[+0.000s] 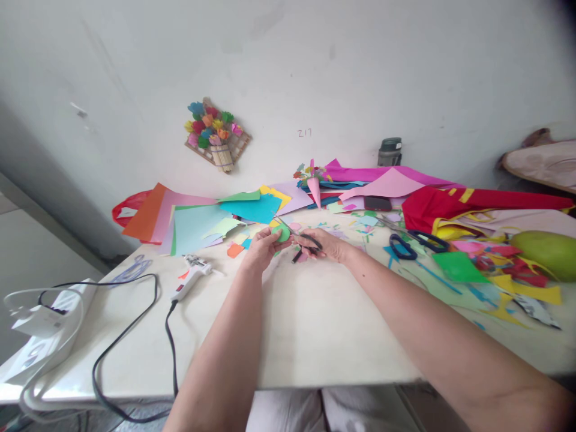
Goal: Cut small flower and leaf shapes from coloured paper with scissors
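Note:
My left hand (264,247) pinches a small round piece of green paper (281,233) over the middle of the table. Close by on the right, my right hand (324,245) is closed around the dark handles of a pair of scissors (310,241). The scissors' blades point up and left, beside the green paper's edge; whether they touch it I cannot tell. Beneath and behind both hands lie scattered small paper scraps (333,231). A dark stick-like item (297,256) shows just below the right hand.
A white glue gun (191,281) with a black cable lies at left, near a power strip (54,336). Coloured paper sheets (198,225) line the back. At right are blue-handled scissors (418,242), paper offcuts and a green mango-like fruit (546,253). A phone (377,204) lies behind.

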`<state>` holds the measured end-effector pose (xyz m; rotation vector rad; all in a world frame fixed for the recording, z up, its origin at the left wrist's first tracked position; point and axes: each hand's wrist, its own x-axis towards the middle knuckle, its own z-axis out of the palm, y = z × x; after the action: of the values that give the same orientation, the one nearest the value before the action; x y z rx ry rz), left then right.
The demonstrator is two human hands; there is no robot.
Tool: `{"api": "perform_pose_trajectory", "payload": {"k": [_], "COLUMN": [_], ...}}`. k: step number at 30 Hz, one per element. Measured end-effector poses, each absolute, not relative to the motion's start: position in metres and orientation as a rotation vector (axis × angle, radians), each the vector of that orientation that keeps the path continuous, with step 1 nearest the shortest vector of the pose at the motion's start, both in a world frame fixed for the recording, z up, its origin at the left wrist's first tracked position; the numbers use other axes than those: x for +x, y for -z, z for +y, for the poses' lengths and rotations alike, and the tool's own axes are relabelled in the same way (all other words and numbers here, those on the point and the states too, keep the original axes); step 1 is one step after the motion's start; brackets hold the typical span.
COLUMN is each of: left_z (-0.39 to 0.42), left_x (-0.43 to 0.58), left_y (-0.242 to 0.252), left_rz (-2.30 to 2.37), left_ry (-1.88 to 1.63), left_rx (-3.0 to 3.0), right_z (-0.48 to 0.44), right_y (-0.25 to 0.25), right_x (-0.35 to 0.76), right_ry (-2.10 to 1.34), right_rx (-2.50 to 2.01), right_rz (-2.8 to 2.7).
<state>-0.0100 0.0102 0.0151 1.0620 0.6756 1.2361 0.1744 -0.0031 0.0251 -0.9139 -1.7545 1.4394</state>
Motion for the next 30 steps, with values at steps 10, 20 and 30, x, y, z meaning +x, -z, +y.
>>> {"api": "perform_pose_trajectory", "payload": {"k": [10, 20, 30], "left_z": [0.009, 0.01, 0.011], "left_x": [-0.01, -0.012, -0.012], "left_y": [-0.016, -0.016, -0.015], "left_rz": [0.667, 0.716, 0.751], "left_ry": [-1.247, -1.254, -1.273], "left_rx": [1.032, 1.037, 1.045], "right_z": [-0.01, 0.0, -0.001], "right_y": [-0.031, -0.02, -0.021], "right_x": [0.172, 0.171, 0.171], "right_ry": [-1.453, -1.451, -1.423], "right_rx": [-0.941, -0.867, -0.883], "right_rz": [-1.711, -1.712, -1.729]}}
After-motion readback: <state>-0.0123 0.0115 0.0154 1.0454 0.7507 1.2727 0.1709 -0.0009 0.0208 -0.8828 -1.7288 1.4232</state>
